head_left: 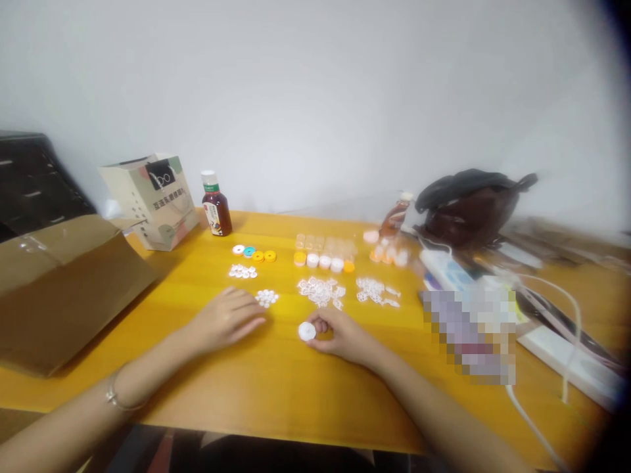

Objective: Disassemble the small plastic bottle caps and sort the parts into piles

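My right hand (335, 334) holds a round white disc (307, 332) between thumb and fingers, just above the yellow wooden table (236, 394). My left hand (229, 316) is palm down with its fingers stretched out, beside a cluster of small white round pieces (267, 299). Another group of small white pieces (242, 271) lies behind it. Farther back are white, blue and yellow discs (249, 251). Beyond my right hand lie two piles of small whitish parts, one in the middle (321, 292) and one to the right (377, 291).
Behind the piles stand white and orange round pieces (324, 262) and clear cups (318, 244). A cardboard box (73, 289), paper bag (165, 203) and dark bottle (217, 211) are left. At right are another bottle (396, 215), a dark bag (468, 210) and a power strip (572, 364).
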Demonstrator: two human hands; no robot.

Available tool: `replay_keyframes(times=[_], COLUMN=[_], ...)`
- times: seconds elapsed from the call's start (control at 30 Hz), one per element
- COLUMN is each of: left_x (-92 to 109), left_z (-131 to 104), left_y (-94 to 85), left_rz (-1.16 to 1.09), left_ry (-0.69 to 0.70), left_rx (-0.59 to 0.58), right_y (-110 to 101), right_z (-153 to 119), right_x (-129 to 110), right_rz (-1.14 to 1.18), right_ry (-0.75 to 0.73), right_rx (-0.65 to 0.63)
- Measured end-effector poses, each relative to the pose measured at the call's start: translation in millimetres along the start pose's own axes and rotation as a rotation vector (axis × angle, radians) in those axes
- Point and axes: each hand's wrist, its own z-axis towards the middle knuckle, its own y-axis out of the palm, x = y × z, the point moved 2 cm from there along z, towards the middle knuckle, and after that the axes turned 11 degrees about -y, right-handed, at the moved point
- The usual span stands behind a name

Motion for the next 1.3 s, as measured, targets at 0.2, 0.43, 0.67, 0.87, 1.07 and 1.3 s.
replay_keyframes(times=[0.2, 0.43, 0.67, 0.87, 1.07, 1.3], left_x=[52.4, 50.0, 46.7, 51.7, 54.7, 48.9], left_z=[36.8, 43.2, 42.7, 43.3, 42.5, 38.9], left_y=[32.1, 46.7, 51.8, 53.8, 54.0, 59.9], left_rz=[-0.17, -0.372, -0.428, -0.452, -0.519, -0.655], left_ry=[-0.096, -0.194, -0.19, -0.188, -0.235, -0.314], left_rx=[-0.209, -0.235, -0.228, -0.199, -0.224, -0.255], right_y=[0.1, -0.1, 0.7, -0.6, -2.2, -4.2], right_z=[-0.4, -1.5, -3.0, -3.9, -4.1, -4.4], right_x=[1.0, 0.9, -0.3, -4.3, -4.6, -5.7], right_rz=[0.018, 0.03, 0.084, 0.099, 0.084, 0.078], right_ry=[-0.054, -0.064, -0.045, -0.065, -0.068, -0.042], right_rx=[0.007, 0.003, 0.004, 0.005, -0.02, -0.037])
